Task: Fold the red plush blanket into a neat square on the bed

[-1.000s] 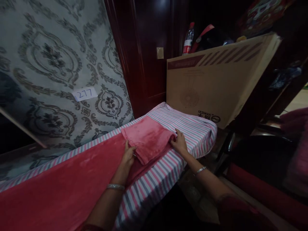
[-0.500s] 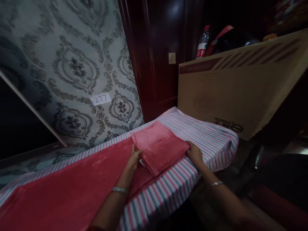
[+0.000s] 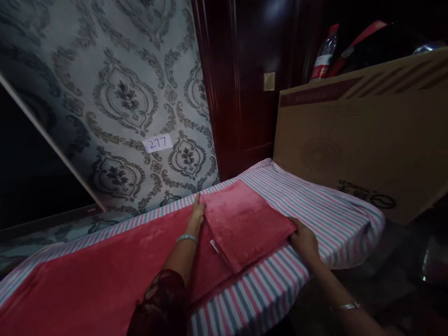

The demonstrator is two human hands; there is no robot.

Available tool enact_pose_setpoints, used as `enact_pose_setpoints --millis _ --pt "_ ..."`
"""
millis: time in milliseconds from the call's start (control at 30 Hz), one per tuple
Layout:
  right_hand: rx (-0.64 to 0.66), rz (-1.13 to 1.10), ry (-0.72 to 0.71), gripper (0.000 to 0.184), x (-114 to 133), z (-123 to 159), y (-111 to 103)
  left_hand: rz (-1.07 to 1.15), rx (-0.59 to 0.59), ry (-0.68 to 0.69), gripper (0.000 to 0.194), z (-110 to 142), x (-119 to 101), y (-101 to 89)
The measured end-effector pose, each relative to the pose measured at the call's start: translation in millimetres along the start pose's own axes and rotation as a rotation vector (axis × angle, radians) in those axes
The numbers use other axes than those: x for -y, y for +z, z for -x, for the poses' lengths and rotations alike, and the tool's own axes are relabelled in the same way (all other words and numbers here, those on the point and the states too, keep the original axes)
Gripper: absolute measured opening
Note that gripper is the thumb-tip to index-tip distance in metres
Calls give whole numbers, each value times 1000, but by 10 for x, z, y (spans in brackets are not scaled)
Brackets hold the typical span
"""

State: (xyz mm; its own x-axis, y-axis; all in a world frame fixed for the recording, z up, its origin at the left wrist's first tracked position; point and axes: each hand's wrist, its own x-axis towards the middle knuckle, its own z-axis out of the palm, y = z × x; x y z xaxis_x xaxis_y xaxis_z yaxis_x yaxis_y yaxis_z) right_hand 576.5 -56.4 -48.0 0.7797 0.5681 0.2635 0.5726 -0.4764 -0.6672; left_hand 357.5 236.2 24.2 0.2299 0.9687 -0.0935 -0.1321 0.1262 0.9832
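A plush red blanket (image 3: 115, 261) lies spread along the striped cloth, its right end folded over into a smooth layered section (image 3: 250, 221). My left hand (image 3: 198, 212) is at the far left edge of that folded section, fingers closed on the fabric there. At the section's right corner, my right hand (image 3: 304, 240) grips the blanket's edge, its fingertips partly hidden. A small white tag (image 3: 214, 246) pokes out beside the fold's left side.
The pink, white and grey striped cloth (image 3: 315, 205) covers the surface below. Behind its right end stands a large cardboard box (image 3: 350, 140), with a red-capped bottle (image 3: 324, 56) above its rim. Patterned wallpaper (image 3: 133, 102) bears a "277" label (image 3: 158, 143); a dark panel (image 3: 31, 163) is on the left.
My left hand has slid away from me along the fold's left edge, uncovering the white tag. My right hand still holds the right corner. The view has shifted somewhat.
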Motion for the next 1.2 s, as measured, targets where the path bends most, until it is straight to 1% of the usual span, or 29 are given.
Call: enact_pose_setpoints --millis 100,167,233,300,367,467,533,600,667,733,833,900,967,1100,1200 --pt "-18 -26 2 50 -28 -15 19 -80 -80 16 69 -29 69 -38" --pt "-29 -36 2 49 -21 -13 15 -129 -88 -7 66 -41 78 -68" --pt "-40 -43 0 48 -6 -5 6 -164 -76 -30 67 -42 55 -90" --pt "-47 -50 -9 47 10 3 -2 -180 -58 -42 74 -15 19 -105" --pt "-51 -46 -9 47 19 3 -3 -189 -29 -55 81 54 -7 -119" --pt "-78 21 -27 55 16 -14 0 -204 41 -86 86 221 -14 -151" --pt "-130 84 -127 60 9 -19 -4 -200 91 -98 90 338 -9 -173" --pt "-187 129 -295 64 15 13 -14 -183 137 -105 95 436 -7 -192" --pt "-221 174 -449 66 60 102 -29 -165 176 -119 98 508 -11 -207" --pt "-225 238 -555 66 157 252 -40 -152 207 -138 100 563 -17 -218" --pt "-155 308 -701 59 393 525 -21 -138 237 -161 102 622 -24 -221" --pt "-70 304 -791 56 578 683 26 -134 247 -177 104 650 -26 -213" --pt "30 264 -855 58 756 795 94 -134 249 -191 106 671 -23 -202" --pt "194 135 -926 65 1012 905 260 -140 245 -193 107 707 10 -197" --pt "254 41 -948 59 1092 953 400 -150 235 -172 105 728 53 -216"
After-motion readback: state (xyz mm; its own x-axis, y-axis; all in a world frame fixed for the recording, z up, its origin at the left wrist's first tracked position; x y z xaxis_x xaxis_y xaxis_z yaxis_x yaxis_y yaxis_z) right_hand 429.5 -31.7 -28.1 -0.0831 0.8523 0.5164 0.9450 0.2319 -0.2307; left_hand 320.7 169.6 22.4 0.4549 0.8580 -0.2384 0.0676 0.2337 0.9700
